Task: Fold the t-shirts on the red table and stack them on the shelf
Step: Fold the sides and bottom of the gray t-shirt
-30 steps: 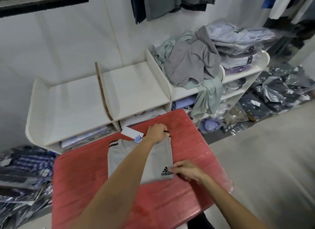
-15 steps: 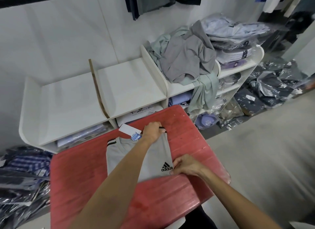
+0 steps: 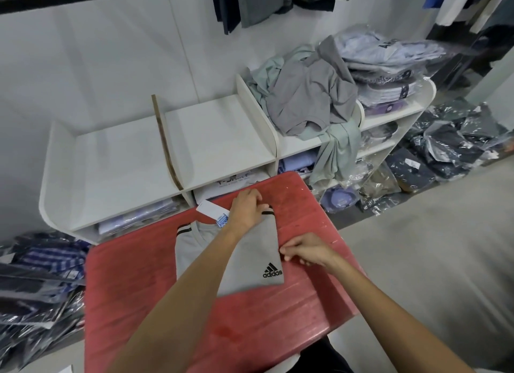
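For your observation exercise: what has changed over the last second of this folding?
The right hand slid up the grey t-shirt's right edge, away from the logo. The left hand stays gripping the top corner; the shirt remains folded on the red table.

Matt grey cloth t-shirt (image 3: 250, 258)

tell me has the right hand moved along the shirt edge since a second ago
Yes. The right hand has slid up the grey t-shirt edge, away from the adidas logo, toward the shelf.

White wall (image 3: 97, 75), grey floor (image 3: 434, 261) — bagged garments (image 3: 456, 153) heaped alongside.
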